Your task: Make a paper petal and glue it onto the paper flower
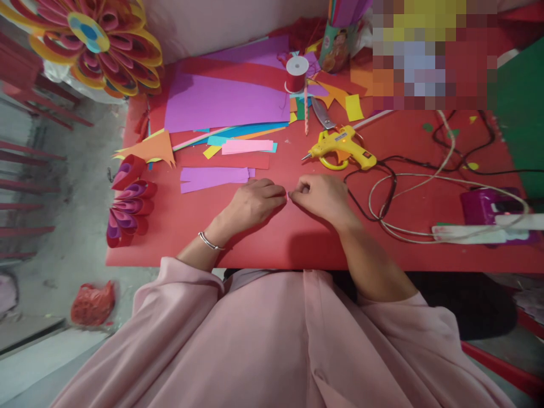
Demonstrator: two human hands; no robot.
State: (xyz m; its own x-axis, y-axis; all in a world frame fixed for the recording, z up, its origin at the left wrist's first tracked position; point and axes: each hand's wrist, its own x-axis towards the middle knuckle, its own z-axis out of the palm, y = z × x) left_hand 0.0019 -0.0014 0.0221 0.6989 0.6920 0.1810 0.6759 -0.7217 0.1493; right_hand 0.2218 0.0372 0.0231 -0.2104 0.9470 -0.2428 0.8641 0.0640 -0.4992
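Note:
My left hand (250, 204) and my right hand (323, 197) rest on the red table (263, 249), knuckles up, fingertips meeting at the middle. Both are closed in a pinch on a small thing between them, too small to name. A silver bangle (209, 242) circles my left wrist. Purple paper strips (212, 178) lie just beyond my left hand. A yellow glue gun (342, 148) lies just beyond my right hand.
Coloured paper sheets (225, 102), a red ribbon spool (296, 72), scissors (323, 113) and a cup (338, 45) sit at the back. Folded paper petals (127, 207) lie at the left edge. Cables (408, 192) and a power strip (484, 232) fill the right. A paper flower (91, 39) hangs top left.

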